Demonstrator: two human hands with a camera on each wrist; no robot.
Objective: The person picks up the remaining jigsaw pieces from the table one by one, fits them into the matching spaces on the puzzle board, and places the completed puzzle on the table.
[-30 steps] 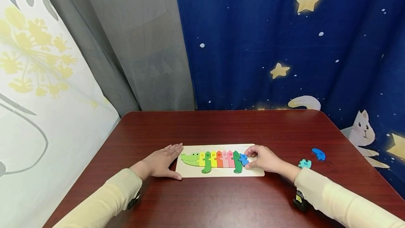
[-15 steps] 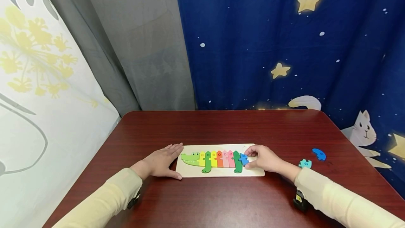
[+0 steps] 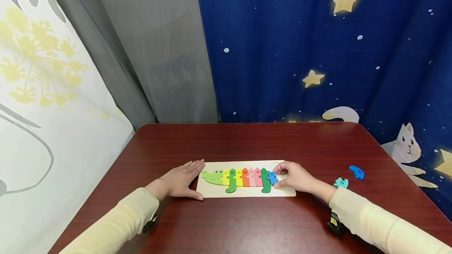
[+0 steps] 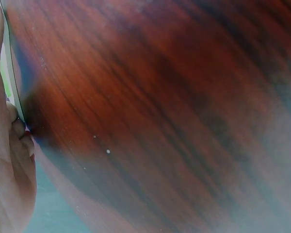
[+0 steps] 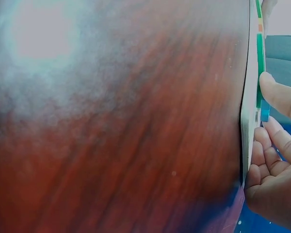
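A pale wooden puzzle board (image 3: 247, 194) lies on the table with a crocodile of coloured pieces on it. The green head piece (image 3: 212, 177) is at the left, followed by several numbered body pieces and two green leg pieces. My left hand (image 3: 180, 181) rests at the board's left end, fingers straight and thumb spread along the near corner. At the tail side, my right hand (image 3: 296, 177) pinches a blue puzzle piece (image 3: 272, 177) between thumb and fingertips, beside the rear green leg piece (image 3: 265, 181). In the right wrist view the blue piece (image 5: 265, 111) shows edge-on between thumb and finger.
A teal puzzle piece (image 3: 341, 182) and a curved blue tail piece (image 3: 357, 172) lie on the dark red wooden table (image 3: 226, 226), right of the board. A blue starry curtain (image 3: 268, 50) and a grey curtain (image 3: 155, 50) hang behind the table's far edge.
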